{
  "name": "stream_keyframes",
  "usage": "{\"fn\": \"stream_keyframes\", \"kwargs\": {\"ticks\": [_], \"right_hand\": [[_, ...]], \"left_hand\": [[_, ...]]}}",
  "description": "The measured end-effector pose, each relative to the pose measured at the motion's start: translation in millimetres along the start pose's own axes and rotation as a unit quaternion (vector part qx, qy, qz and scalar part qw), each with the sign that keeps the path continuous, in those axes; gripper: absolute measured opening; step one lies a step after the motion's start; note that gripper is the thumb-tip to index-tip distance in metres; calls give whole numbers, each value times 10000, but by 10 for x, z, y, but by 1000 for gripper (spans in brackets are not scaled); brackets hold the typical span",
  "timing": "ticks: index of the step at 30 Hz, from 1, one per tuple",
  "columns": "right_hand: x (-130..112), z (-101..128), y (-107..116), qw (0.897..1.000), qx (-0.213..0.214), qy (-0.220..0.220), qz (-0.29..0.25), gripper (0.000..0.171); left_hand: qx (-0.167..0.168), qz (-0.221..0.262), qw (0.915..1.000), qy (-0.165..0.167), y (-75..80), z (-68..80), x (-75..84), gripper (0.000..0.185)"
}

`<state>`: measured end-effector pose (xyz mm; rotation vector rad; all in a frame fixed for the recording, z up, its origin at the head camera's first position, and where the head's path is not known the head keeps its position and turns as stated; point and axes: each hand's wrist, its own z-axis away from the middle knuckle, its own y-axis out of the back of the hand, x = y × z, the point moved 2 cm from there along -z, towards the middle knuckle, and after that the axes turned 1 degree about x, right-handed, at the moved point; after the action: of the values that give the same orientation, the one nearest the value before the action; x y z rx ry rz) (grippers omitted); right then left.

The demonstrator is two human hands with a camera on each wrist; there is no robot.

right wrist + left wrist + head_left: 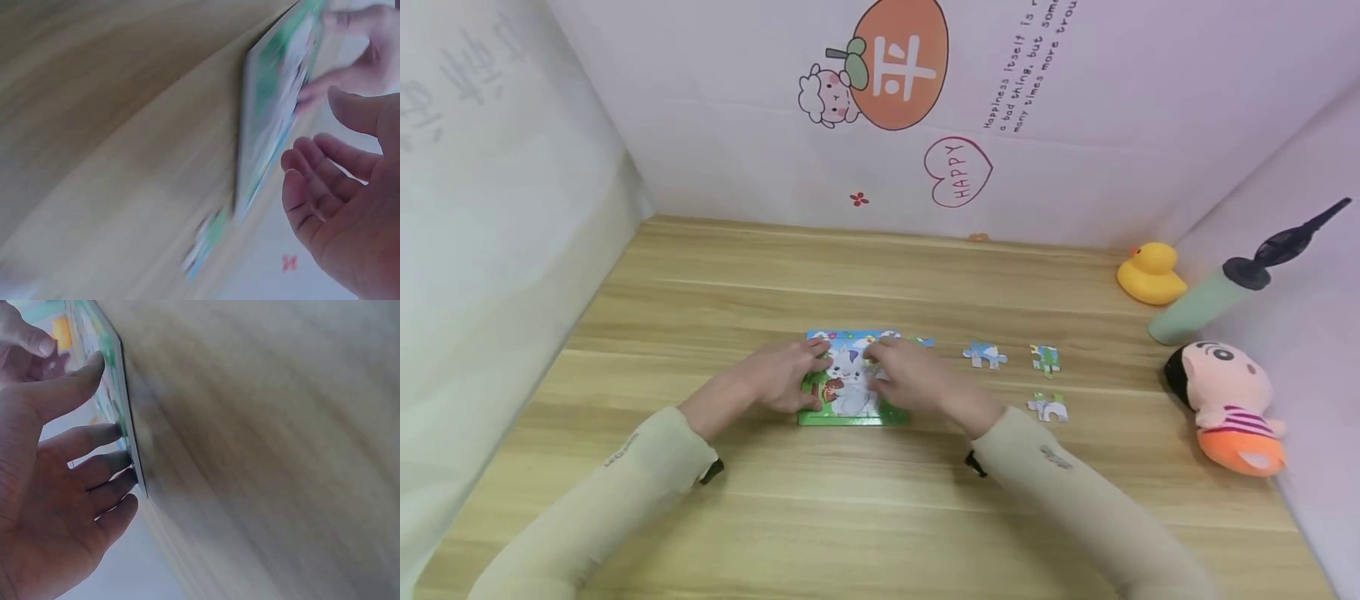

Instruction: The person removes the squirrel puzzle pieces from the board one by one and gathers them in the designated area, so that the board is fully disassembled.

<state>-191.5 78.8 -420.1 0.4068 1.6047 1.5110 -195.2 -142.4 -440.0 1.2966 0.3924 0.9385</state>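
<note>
A small picture puzzle board [850, 398] lies flat at the middle of the wooden table [880, 267]. My left hand [790, 375] rests on its left side. In the left wrist view the straight fingers [115, 432] touch the board's edge [128, 434]. My right hand [910, 379] lies over the board's right side. In the right wrist view that hand [325, 169] is loosely curved and holds nothing, just off the board [275, 106]. Three loose pieces [984, 355] [1045, 358] [1048, 407] lie to the right of the board.
A yellow rubber duck [1150, 273], a pale green bottle with a black top [1202, 304] and a plush doll [1228, 406] sit along the right wall. White walls enclose the table on three sides. Bare wood lies in front of and behind the board.
</note>
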Motion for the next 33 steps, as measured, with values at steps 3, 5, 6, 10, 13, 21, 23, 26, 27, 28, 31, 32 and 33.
{"fn": "stream_keyframes", "kwargs": {"ticks": [3,5,6,10,13,21,23,26,27,28,31,32,33], "right_hand": [[-139,-181,-79,9998,-150,107,87,53],[-204,-270,-130,9995,-240,74,216,54],[-225,-299,-151,9992,-284,37,284,53],[-249,-367,-218,9979,-361,-147,516,44],[-255,-389,-249,9979,-316,-195,532,42],[-299,-409,-309,9975,-139,-190,662,43],[-304,-406,-323,9974,-91,-183,697,42],[-308,-404,-338,9974,-7,-160,705,42],[-309,-404,-340,9974,22,-153,701,41],[-308,-407,-341,9975,61,-141,691,41],[-309,-416,-336,9976,143,-116,671,41],[-308,-420,-333,9977,166,-113,653,42],[-306,-426,-331,9978,177,-126,625,44]], "left_hand": [[63,90,9999,17,29,-31,-8,73],[122,183,9997,58,46,-23,-17,73],[165,223,9996,62,52,-21,-21,74],[301,351,9989,62,66,-1,-41,84],[304,327,9989,127,57,31,-78,95],[167,479,9976,478,-24,96,-200,110],[146,456,9977,489,-42,91,-205,110],[116,386,9980,492,-62,77,-200,109],[104,376,9980,502,-64,72,-196,109],[92,372,9979,520,-65,66,-194,109],[64,306,9979,563,-55,54,-183,109],[58,279,9979,579,-51,50,-181,109],[49,227,9980,591,-47,46,-176,109]]}}
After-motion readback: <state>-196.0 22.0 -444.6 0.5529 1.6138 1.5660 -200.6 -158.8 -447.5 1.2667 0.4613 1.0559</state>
